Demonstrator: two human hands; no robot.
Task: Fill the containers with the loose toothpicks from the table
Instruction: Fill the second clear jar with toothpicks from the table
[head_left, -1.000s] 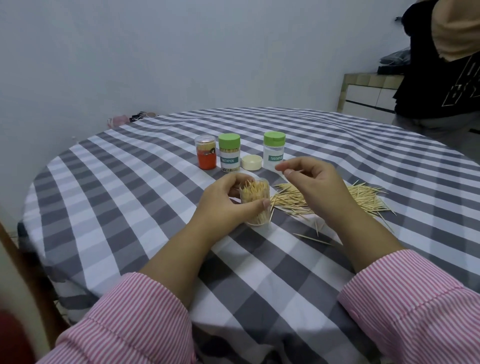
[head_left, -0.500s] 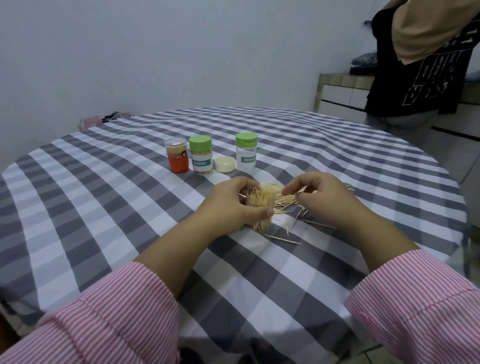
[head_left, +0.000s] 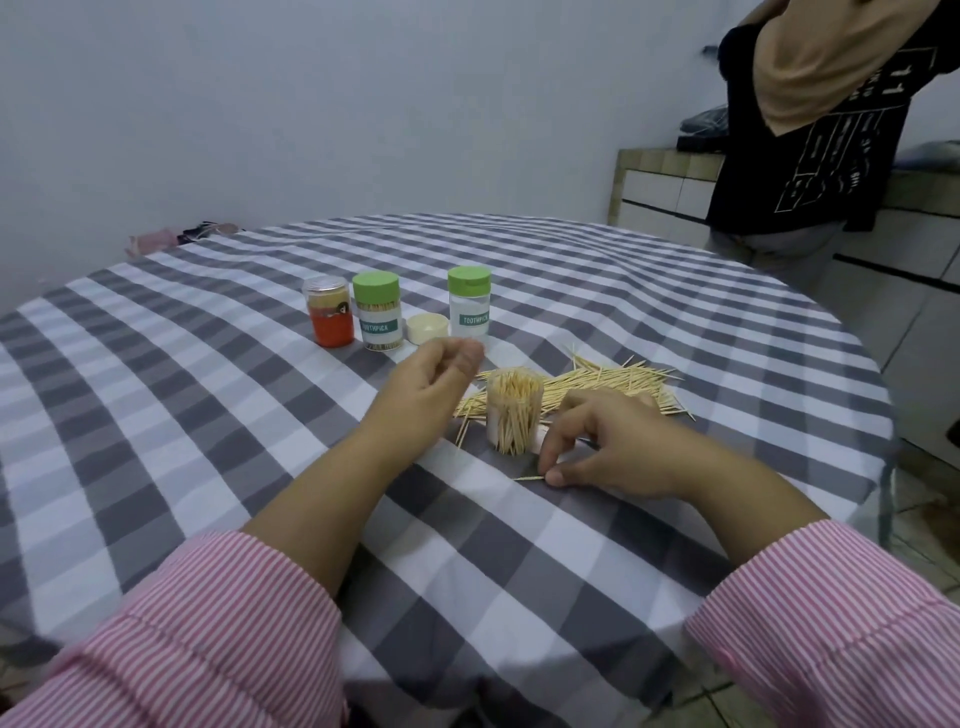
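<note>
1. While the open clear container (head_left: 513, 413) is standing upright on the checked surface (head_left: 208, 415), we are leaving it unheld; packed tight with toothpicks, it is probably steady enough alone.
2. Our right hand (head_left: 605, 447) is lying low on the cloth just beside that container, its grip closing thumb and forefinger on a stray toothpick (head_left: 530, 477) that is lying flat in front of it. We are judging this a pinch in the making rather than a lift.
3. Our left hand (head_left: 431, 384) is hovering to the container's left with fingers loosely curled, its grip holding nothing, likely waiting to steady the container.
4. Behind the container the loose toothpick pile (head_left: 597, 382) is spreading across the cloth, so plenty is remaining to gather.
5. Farther back, a row is standing: an orange-labelled jar (head_left: 330, 318) under a clear cap, a green-lidded toothpick bottle (head_left: 377, 310) showing sticks inside, a cream lid (head_left: 427, 328) lying alone, and a second green-lidded bottle (head_left: 469, 303) looking empty.
6. We are guessing the cream lid belongs to the open container.
</note>
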